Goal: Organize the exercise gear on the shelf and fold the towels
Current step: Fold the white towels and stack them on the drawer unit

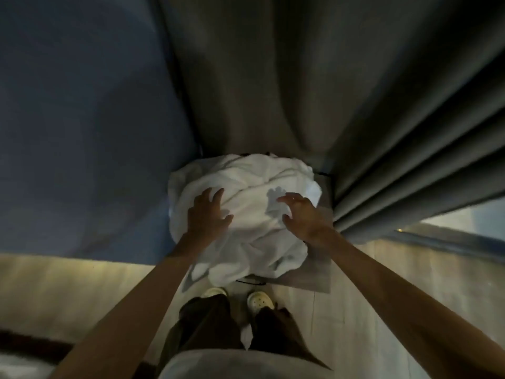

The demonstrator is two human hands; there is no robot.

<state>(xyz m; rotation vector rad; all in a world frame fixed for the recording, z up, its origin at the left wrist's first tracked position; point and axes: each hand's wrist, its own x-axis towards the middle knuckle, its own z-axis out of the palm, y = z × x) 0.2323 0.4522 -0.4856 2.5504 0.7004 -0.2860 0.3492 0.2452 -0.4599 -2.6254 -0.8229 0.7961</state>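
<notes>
Several crumpled white towels, left hand spread flat on them, right hand hovering, loosely open.

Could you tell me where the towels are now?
The towels lie heaped at the head view's centre, between the wall at left and the curtain, beneath the left hand and right hand.

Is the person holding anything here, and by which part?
Nothing, it seems. The left hand and right hand are spread open above the crumpled towels; the right casts its shadow there, so it hovers.
</notes>
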